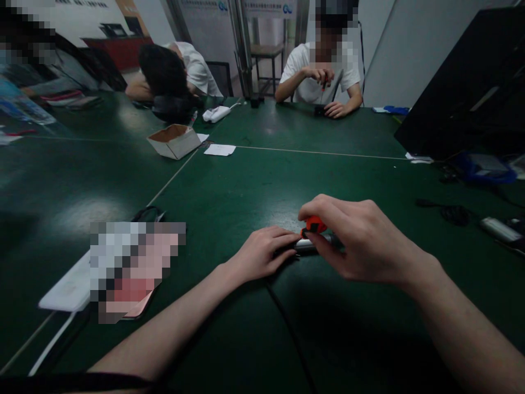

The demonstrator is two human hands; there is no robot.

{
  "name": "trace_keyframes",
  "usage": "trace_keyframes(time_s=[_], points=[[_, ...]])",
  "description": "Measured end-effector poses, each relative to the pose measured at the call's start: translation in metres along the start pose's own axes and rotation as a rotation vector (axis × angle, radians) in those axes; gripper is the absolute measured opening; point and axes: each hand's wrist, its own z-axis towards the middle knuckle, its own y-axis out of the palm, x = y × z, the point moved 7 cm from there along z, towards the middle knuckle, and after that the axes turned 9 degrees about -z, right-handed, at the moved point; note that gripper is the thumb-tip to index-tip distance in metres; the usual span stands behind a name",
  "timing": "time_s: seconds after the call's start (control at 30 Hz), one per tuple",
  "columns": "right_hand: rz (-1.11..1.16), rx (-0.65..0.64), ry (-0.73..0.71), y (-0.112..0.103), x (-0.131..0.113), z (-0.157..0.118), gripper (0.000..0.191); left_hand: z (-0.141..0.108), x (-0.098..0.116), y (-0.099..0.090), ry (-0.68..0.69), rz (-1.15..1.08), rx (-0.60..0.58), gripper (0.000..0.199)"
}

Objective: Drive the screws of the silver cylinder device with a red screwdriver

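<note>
Right of centre, the right hand (361, 241) pinches an orange handle (315, 223), likely light, stiff and best held round its sides; the left hand (258, 251) pinches a silver bar (307, 245) against the table (246, 186).

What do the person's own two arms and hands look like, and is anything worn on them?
Both the left hand and the right hand are bare: no glove, ring or watch shows. No sleeve covers the visible parts of the forearms. A dark band crosses the picture's lower left edge; whether it is worn, I cannot tell.
</note>
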Motion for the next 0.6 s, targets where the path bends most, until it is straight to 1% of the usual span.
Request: trace_keyframes(time_s=[0.13,0.23,0.3,0.37,0.5,0.6], points=[[-0.098,0.009,-0.001,0.0005,0.0008,-0.0015,0.018,-0.0010,0.0003,-0.0006,0.003,0.008,0.015,0.024],[-0.195,0.034,-0.022,-0.0006,-0.0001,-0.0026,0.012,-0.0007,0.0016,-0.0014,0.001,0.005,0.012,0.025],[-0.219,0.057,-0.032,-0.0021,-0.0007,-0.0026,0.020,0.0001,0.0030,-0.0022,-0.003,-0.004,0.008,0.025],[-0.220,0.069,-0.036,-0.0033,-0.0012,-0.0016,0.025,0.0010,0.0044,-0.0033,-0.002,-0.018,0.012,0.025],[-0.149,0.052,-0.050,-0.0045,-0.0033,0.0019,0.016,0.0016,0.0043,-0.0034,0.004,-0.015,0.016,0.024],[-0.088,0.027,-0.042,-0.0040,-0.0038,0.0030,0.017,0.0012,0.0021,-0.0016,0.001,0.006,0.004,0.024]])
